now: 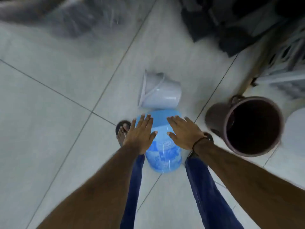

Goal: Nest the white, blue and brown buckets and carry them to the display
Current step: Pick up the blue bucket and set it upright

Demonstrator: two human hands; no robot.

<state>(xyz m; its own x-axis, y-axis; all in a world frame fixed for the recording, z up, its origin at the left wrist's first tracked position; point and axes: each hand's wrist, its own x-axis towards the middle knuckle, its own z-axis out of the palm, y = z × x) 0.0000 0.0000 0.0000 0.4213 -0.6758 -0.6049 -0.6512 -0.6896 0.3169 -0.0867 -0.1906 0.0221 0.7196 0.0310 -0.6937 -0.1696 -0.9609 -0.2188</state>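
Because it stands upright and mouth-open on the tiled floor, the brown bucket, largest of the three, looks ready to receive the others. Between the person's legs, the blue bucket seems inverted, and the white bucket lies tipped beside it. Left hand and right hand hover flat over the blue one, each grip spread wide and empty, seemingly poised to lift it.

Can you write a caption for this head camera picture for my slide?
Both open hands, left hand and right hand, reach toward the blue bucket, between white bucket and brown bucket.
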